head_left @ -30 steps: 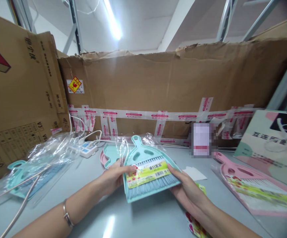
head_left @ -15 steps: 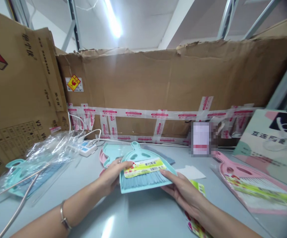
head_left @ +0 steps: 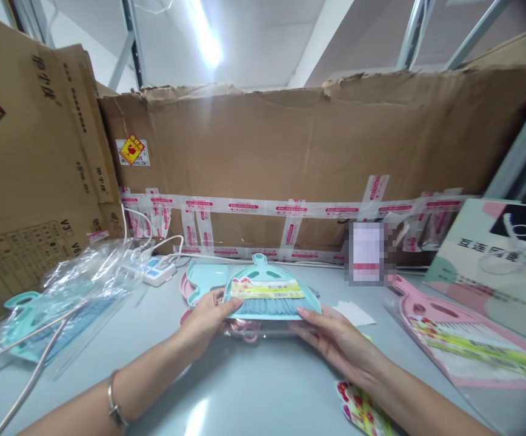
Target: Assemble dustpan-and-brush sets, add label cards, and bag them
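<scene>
My left hand and my right hand grip a light-blue dustpan by its two sides, thumbs on top. A small brush with blue bristles lies in the pan, its handle pointing away from me. Across it runs a yellow-green printed label. Clear plastic film shows beneath the pan's front edge, with a pink part below it. Behind my left hand, another light-blue dustpan overlaps a pink one. Printed labels lie under my right forearm.
A pink dustpan set in clear wrap lies at right, near a printed board. At left, a bagged light-blue set lies by a power strip and cables. A large cardboard box closes off the back. White paper lies behind my right hand.
Both hands have turned and tilted the light-blue dustpan, so it looks flatter and its front edge is higher and more level. The pink part and plastic film beneath now show.
</scene>
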A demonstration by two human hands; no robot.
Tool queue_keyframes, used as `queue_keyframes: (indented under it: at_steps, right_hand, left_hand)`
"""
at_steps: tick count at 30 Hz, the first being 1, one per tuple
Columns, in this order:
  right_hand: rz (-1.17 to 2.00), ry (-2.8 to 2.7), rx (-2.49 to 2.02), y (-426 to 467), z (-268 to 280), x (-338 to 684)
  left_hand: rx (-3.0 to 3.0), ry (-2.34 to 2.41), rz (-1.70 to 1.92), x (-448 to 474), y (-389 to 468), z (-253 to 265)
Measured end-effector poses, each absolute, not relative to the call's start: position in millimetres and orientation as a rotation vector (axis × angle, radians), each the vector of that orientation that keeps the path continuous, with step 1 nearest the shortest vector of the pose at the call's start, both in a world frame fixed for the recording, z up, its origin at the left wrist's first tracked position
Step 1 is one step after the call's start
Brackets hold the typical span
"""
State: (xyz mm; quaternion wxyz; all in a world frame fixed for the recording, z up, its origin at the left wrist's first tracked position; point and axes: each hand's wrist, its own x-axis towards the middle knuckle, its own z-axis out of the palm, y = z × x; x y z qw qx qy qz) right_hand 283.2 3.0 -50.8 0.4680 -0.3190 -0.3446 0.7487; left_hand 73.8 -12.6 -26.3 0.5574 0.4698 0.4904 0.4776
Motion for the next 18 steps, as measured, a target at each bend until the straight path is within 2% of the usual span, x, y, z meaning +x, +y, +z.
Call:
queue_keyframes:
  at_steps: [3,10,14,18]
  right_hand:
    - [1.766,-0.766,-0.889,5.6,-54.4,282.0]
    - [1.607,-0.644,-1.006,9.0,-51.7,280.7]
    - [1.577,-0.620,-0.945,10.6,-51.1,284.3]
    - [1.549,-0.697,-0.880,12.9,-53.9,287.3]
  left_hand:
    - [1.134,1.254,1.105,75.9,-14.1,-23.1]
    - [1.302,1.109,1.130,73.9,-21.5,-17.0]
    - [1.767,0.917,0.921,57.5,-21.0,-13.6]
    - [2.071,1.068,0.901,51.3,-16.4,-16.5]
